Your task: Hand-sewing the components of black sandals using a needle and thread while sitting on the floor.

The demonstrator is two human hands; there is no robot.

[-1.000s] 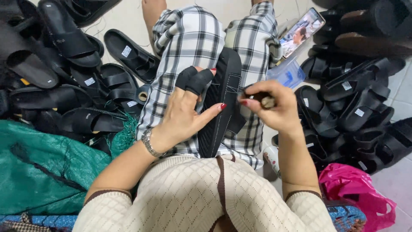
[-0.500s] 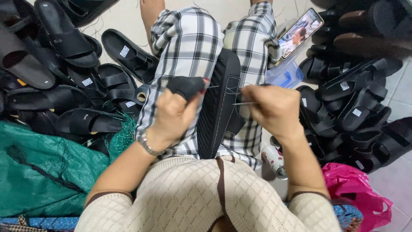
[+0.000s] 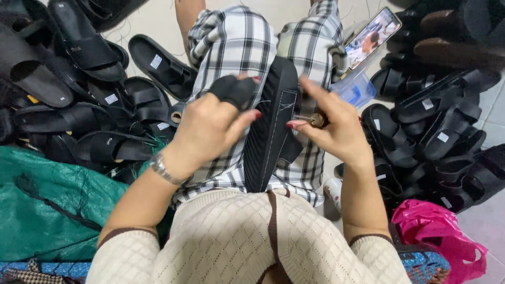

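- We're pinching a small brass-coloured tool handle [image 3: 317,120] between thumb and forefinger of our right hand [image 3: 336,129], the other fingers fanning loosely upward above it; the tip is pointing at the sandal, but we can't tell if a needle is sticking out, it's too small.
- Our left hand [image 3: 210,129] is curling around the strap end of the black sandal [image 3: 271,131], thumb stretching across toward the sole with its red nail showing. There's a black fabric guard [image 3: 234,89] sitting over one left fingertip, kinda soft and rounded.
- The sandal is standing on edge between both hands, right over our lap. Its sole is ribbed, fine parallel grooves running the length, and pale stitching is tracing along the edge of the smooth upper.
- A metal link watch [image 3: 159,167] is hugging our left wrist, and we're wearing a cream knit sweater [image 3: 231,242] with a diamond pattern and dark cuffs.
- Under the sandal we're seeing black-and-white checked trousers [image 3: 247,47].
- Piles of finished black sandals [image 3: 84,47] are lying on both sides of the tiled floor, many with little white labels inside.
- A phone [image 3: 372,36] is propped up at the right, screen lit, with a clear plastic tub [image 3: 355,89] just below it.
- Crumpled green sacking [image 3: 47,210] is bunching at the left, a shiny pink plastic bag [image 3: 439,236] at lower right.
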